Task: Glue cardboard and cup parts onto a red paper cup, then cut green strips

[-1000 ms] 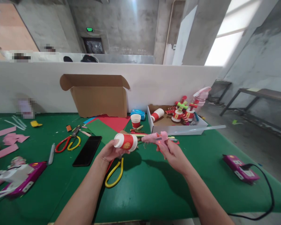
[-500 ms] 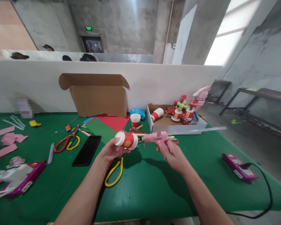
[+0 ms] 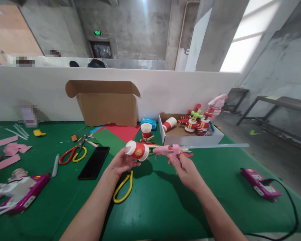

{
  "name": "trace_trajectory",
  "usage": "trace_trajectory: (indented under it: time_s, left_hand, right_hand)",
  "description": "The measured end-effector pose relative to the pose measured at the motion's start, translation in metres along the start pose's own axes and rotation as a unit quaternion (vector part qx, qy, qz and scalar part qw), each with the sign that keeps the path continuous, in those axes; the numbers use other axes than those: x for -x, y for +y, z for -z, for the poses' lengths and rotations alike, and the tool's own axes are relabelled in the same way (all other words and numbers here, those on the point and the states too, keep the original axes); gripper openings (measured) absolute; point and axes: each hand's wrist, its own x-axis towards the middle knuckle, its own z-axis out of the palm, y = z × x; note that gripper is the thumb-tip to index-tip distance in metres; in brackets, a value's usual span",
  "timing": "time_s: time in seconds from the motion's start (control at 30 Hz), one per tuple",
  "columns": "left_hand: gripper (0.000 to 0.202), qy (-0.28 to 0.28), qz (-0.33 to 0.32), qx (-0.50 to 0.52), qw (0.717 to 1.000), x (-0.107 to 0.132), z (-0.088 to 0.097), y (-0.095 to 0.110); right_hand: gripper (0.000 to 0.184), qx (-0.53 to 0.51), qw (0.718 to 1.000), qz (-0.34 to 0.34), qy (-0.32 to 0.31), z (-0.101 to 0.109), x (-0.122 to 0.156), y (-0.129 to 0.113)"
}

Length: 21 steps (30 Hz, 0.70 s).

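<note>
My left hand point(image 3: 120, 163) is closed round a red and white paper cup point(image 3: 137, 150), held on its side above the green table point(image 3: 155, 207). My right hand point(image 3: 184, 168) grips a pink glue gun point(image 3: 167, 150) with a long clear glue stick point(image 3: 215, 146) sticking out to the right. The gun's nozzle points left and sits right at the cup's end. Yellow-handled scissors point(image 3: 122, 189) lie on the table under my left wrist.
A black phone point(image 3: 93, 162), red and yellow scissors point(image 3: 72, 154), coloured paper sheets point(image 3: 115, 135) and an open cardboard box point(image 3: 106, 102) lie to the left and behind. A white tray point(image 3: 190, 138) holds finished cup figures. Another cup point(image 3: 145, 130) stands upright. Purple devices point(image 3: 262, 188) point(image 3: 27, 192) sit at both sides.
Cup and glue gun have stayed together at the table's middle; the cup has tipped slightly and the gun's glue stick now lies more level. Both hands keep their grip.
</note>
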Motion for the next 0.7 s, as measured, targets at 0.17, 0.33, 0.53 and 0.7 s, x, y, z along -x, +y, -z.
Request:
trace_trajectory:
  time_s: [0.17, 0.33, 0.53, 0.7]
  left_hand:
    - [0.038, 0.025, -0.002, 0.009, 1.0, 0.0, -0.006, 0.0]
    - [0.04, 0.075, 0.002, 0.023, 0.997, 0.0, -0.011, 0.0]
    - [0.035, 0.117, 0.004, 0.041, 0.992, -0.002, -0.019, 0.001]
    - [0.035, 0.17, -0.011, 0.049, 0.984, -0.004, -0.028, 0.002]
  right_hand:
    - [0.038, 0.004, 1.0, -0.005, -0.001, -0.002, 0.002, -0.002]
    - [0.036, 0.016, 1.0, 0.016, 0.013, -0.005, 0.004, 0.001]
    - [0.033, 0.054, 0.996, 0.057, 0.04, -0.012, 0.01, 0.005]
    - [0.029, 0.081, 0.989, 0.107, 0.065, -0.02, 0.015, 0.006]
